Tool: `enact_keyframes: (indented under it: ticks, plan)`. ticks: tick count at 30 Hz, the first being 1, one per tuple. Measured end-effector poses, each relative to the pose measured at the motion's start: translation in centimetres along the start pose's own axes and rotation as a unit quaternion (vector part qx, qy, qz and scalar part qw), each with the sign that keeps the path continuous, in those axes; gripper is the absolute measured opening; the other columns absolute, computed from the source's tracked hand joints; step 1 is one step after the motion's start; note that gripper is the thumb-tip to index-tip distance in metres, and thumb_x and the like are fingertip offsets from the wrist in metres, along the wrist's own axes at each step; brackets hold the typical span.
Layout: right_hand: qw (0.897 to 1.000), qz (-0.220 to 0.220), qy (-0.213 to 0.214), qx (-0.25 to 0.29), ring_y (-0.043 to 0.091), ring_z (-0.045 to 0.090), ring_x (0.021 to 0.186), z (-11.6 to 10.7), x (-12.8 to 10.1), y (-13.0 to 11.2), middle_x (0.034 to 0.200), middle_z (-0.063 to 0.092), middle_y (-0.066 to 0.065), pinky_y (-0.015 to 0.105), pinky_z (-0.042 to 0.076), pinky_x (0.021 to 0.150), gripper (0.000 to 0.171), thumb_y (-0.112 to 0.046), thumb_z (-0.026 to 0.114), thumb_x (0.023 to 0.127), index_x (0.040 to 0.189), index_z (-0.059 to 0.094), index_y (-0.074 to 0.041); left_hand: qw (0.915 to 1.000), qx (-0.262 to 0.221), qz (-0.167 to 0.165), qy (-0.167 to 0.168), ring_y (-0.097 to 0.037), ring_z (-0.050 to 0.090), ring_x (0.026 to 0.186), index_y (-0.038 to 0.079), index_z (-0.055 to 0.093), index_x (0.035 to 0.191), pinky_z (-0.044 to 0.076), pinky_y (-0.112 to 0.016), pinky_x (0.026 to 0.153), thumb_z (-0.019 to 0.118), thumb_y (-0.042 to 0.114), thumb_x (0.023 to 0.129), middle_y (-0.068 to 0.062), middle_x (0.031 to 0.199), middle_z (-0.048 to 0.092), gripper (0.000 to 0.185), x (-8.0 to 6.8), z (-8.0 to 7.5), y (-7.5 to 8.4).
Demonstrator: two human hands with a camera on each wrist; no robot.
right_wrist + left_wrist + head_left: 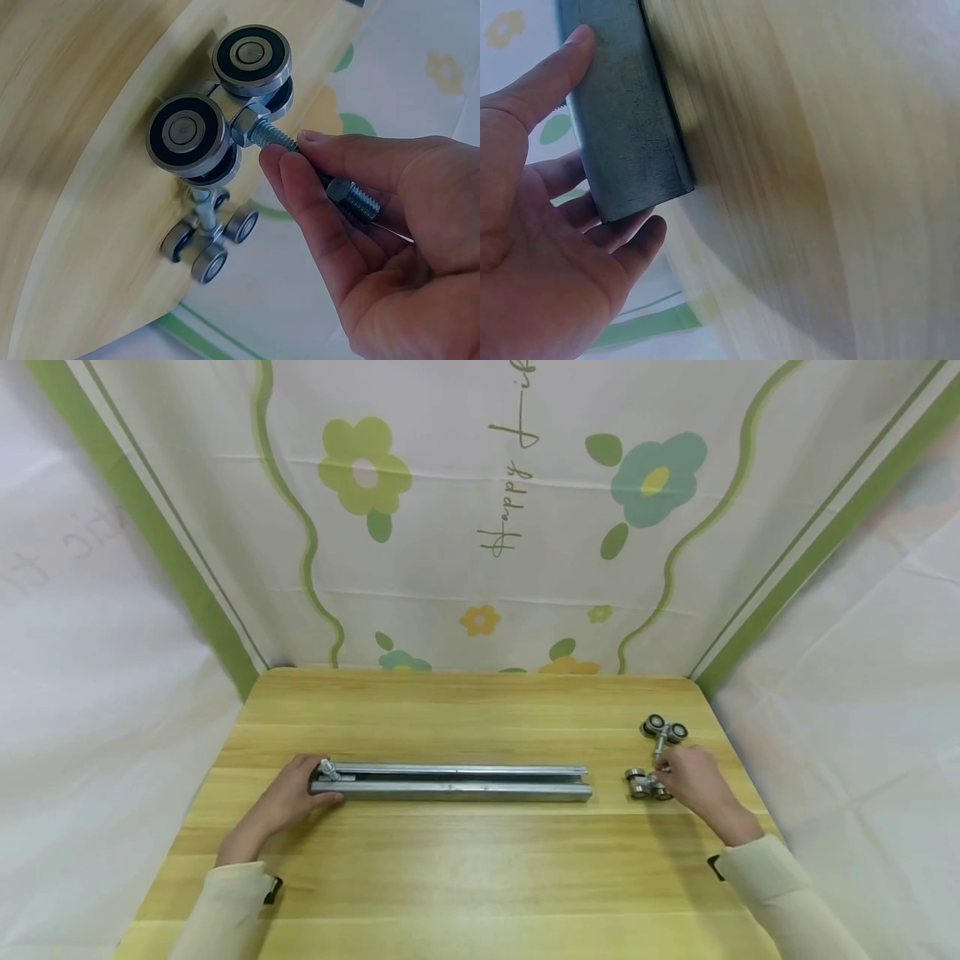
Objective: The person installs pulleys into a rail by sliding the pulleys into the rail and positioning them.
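Observation:
A metal rail [465, 793] with a slot along its top lies across the table, seen in the head view. My left hand [288, 795] holds its left end, thumb on the near side and fingers round the far side; the left wrist view shows the rail's flat side wall [630, 120]. A threaded bolt end [328, 769] sticks up from the slot beside that hand. To the right of the rail, my right hand [699, 785] pinches the threaded bolt [274, 136] of a roller trolley [187, 129] between thumb and fingertips. Black-and-silver wheels sit at the trolley's far end.
A second roller trolley [664, 728] lies on the table just beyond the held one. The wooden table [450, 877] ends at a white curtain [465, 510] with printed flowers at the back, and white cloth hangs on both sides.

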State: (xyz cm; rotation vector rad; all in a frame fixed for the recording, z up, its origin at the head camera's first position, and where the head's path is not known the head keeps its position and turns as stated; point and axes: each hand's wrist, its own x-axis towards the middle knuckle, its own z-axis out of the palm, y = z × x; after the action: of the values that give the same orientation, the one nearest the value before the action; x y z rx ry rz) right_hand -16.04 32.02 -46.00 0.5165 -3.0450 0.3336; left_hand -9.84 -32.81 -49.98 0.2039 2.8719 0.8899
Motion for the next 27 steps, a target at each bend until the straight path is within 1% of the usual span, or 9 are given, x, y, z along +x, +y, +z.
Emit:
enact_keyframes:
  ticks: [4, 7, 12, 15, 21, 27]
  plan:
    - [1.000, -0.012, 0.005, 0.006, 0.022, 0.068, 0.065, 0.3, 0.2, -0.9, 0.081, 0.076, 0.012, 0.045, 0.059, 0.060, 0.009, -0.002, 0.086, 0.083, 0.082, 0.078, -0.001, 1.0000, -0.001, 0.004, 0.002, -0.056, 0.054, 0.123, -0.017, 0.053, 0.137, 0.045, -0.070, 0.104, 0.088, 0.027, 0.088, -0.039, 0.133, 0.054, 0.074, 0.1, 0.1, 0.0]
    - [1.000, -0.022, 0.008, 0.013, 0.022, 0.069, 0.066, 0.7, 0.4, -1.4, 0.080, 0.076, 0.013, 0.045, 0.061, 0.062, 0.007, 0.000, 0.086, 0.083, 0.082, 0.078, 0.000, 1.0000, -0.001, 0.007, 0.001, -0.057, 0.054, 0.123, -0.017, 0.054, 0.136, 0.045, -0.070, 0.104, 0.089, 0.026, 0.088, -0.040, 0.133, 0.054, 0.073, 0.1, 0.1, 0.0]
    - [0.999, -0.033, 0.015, 0.014, 0.016, 0.065, 0.061, 1.2, 0.8, -2.2, 0.080, 0.076, 0.012, 0.042, 0.061, 0.061, 0.006, 0.001, 0.085, 0.083, 0.083, 0.079, 0.000, 1.0000, 0.000, 0.007, -0.004, -0.059, 0.053, 0.126, -0.016, 0.055, 0.137, 0.044, -0.072, 0.105, 0.088, 0.026, 0.088, -0.041, 0.136, 0.055, 0.072, 0.1, -0.1, 0.3]
    - [0.999, -0.030, 0.008, 0.019, 0.012, 0.062, 0.058, 1.5, 1.1, -2.7, 0.081, 0.077, 0.013, 0.040, 0.060, 0.059, 0.005, 0.000, 0.084, 0.085, 0.085, 0.079, 0.000, 0.9999, 0.001, 0.010, -0.004, -0.060, 0.053, 0.126, -0.016, 0.056, 0.136, 0.044, -0.072, 0.105, 0.089, 0.026, 0.087, -0.041, 0.136, 0.056, 0.072, 0.2, -0.2, 0.4]
    - [0.999, -0.032, 0.010, 0.023, 0.016, 0.067, 0.063, 2.0, 1.5, -3.5, 0.084, 0.078, 0.013, 0.040, 0.061, 0.061, 0.005, 0.000, 0.085, 0.085, 0.085, 0.080, 0.000, 0.9999, 0.001, 0.017, 0.001, -0.060, 0.054, 0.126, -0.015, 0.059, 0.132, 0.044, -0.072, 0.105, 0.090, 0.025, 0.086, -0.040, 0.135, 0.057, 0.069, 0.4, -0.1, 0.3]
    - [0.999, -0.036, 0.007, 0.030, 0.013, 0.065, 0.059, 2.2, 1.8, -4.2, 0.083, 0.078, 0.014, 0.038, 0.060, 0.058, 0.004, -0.001, 0.084, 0.086, 0.087, 0.080, 0.001, 0.9997, 0.002, 0.021, 0.010, -0.059, 0.054, 0.126, -0.014, 0.060, 0.131, 0.044, -0.071, 0.106, 0.091, 0.024, 0.085, -0.040, 0.134, 0.058, 0.067, 0.4, 0.0, 0.1]
